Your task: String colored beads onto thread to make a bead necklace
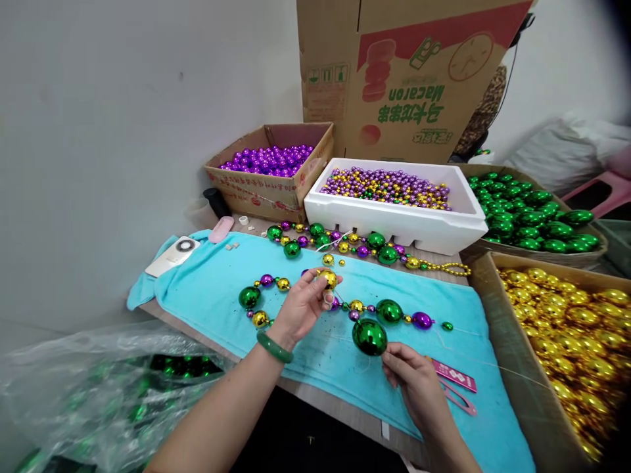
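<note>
My left hand (304, 303), with a green bangle (275, 347) on its wrist, pinches a gold bead (328, 280). To its right my right hand (405, 371) has its fingers closed at the right end of a large green bead (369, 337). A strand of green, gold and purple beads lies on the turquoise towel (315, 355), partly hidden behind my left hand. Its right part has a green bead (389, 311) and a purple bead (422, 320). A small green bead (447, 326) sits on the clear string.
A finished-looking strand (376, 240) crosses the towel's back edge. Behind stand a box of purple beads (256, 194) and a white foam box (394, 228). Gold beads (566, 315) fill a right-hand box. Pink snips (461, 399) lie at right, a white phone-like device (172, 257) at left.
</note>
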Tool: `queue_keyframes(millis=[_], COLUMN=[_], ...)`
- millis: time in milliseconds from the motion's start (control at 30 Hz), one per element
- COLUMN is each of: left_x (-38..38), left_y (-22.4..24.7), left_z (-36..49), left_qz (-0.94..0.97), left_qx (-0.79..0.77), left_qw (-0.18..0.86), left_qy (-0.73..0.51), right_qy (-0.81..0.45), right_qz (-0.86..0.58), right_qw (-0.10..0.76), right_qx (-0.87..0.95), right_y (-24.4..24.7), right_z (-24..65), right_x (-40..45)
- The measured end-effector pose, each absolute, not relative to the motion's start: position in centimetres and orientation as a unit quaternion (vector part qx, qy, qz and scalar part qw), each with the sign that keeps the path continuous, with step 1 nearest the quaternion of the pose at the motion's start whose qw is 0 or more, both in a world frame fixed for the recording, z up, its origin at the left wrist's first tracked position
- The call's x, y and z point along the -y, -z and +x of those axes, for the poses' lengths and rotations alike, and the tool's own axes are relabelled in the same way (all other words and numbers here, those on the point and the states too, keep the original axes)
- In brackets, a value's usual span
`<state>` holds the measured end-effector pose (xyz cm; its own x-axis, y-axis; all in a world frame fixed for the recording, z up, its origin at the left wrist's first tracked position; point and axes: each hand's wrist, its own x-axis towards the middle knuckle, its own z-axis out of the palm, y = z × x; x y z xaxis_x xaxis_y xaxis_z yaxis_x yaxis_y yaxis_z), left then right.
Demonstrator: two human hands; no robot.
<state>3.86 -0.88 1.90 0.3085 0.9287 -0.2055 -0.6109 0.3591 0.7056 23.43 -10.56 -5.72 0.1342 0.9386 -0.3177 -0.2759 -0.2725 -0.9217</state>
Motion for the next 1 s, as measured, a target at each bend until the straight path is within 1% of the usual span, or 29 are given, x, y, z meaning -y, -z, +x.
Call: queue_keyframes(millis=[200, 500, 700, 900, 1000], left_x=[1.2, 0.9, 1.0, 1.1, 1.2], left_y=[-1.9, -2.2, -2.0, -1.7, -1.6], left_z=[4.2, 4.1, 4.3, 4.8, 4.8], left_qz=[0.331, 0.361, 0.335, 0.386, 0.373], left_qx=[-0.333, -0.382, -0.351, -0.374, -0.366], left_qw=[0.74, 0.698, 0.735, 0.685, 0.7], left_qy=[-0.482, -0.486, -0.474, -0.492, -0.487], right_qy=[-0.588, -0.569, -0.598, -0.584, -0.584], right_qz=[-0.54, -0.545, -0.53, -0.548, -0.547], right_qw=[0.52, 0.524, 0.531, 0.525, 0.527], right_qx=[0.303, 0.324, 0.284, 0.288, 0.287], right_y=[5.4, 6.0, 6.7, 6.2, 6.3], right_z=[23.1, 23.6, 23.3, 23.7, 24.0], right_x=[10.2, 9.6, 9.6, 9.7, 9.8])
